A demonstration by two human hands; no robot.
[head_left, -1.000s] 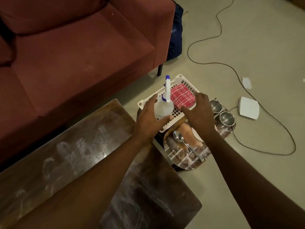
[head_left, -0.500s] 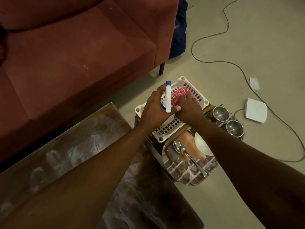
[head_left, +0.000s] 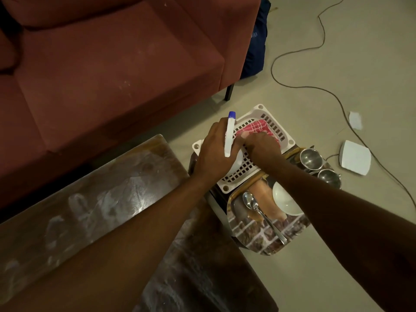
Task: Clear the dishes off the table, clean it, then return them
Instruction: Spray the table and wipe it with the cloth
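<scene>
1. Head view: the left hand gripped the spray bottle over the white basket's left edge. The bottle's long nozzle ran near to far, with the blue tip toward the sofa.
2. The right hand pinched the red checked cloth at the basket's far end.
3. Just beside the basket, a tray carried a spoon, a white bowl and two steel cups. The smeared table lay to the left.

the sofa at 11 o'clock is dull brick red. the counter is dark brown, smeared with chalky white streaks. the spray bottle is white with a blue tip. the cloth is red, checked in white. the basket is white. at 5 o'clock the tray bears a grey-brown brick print. the bowl is white and the spoon silver.
</scene>
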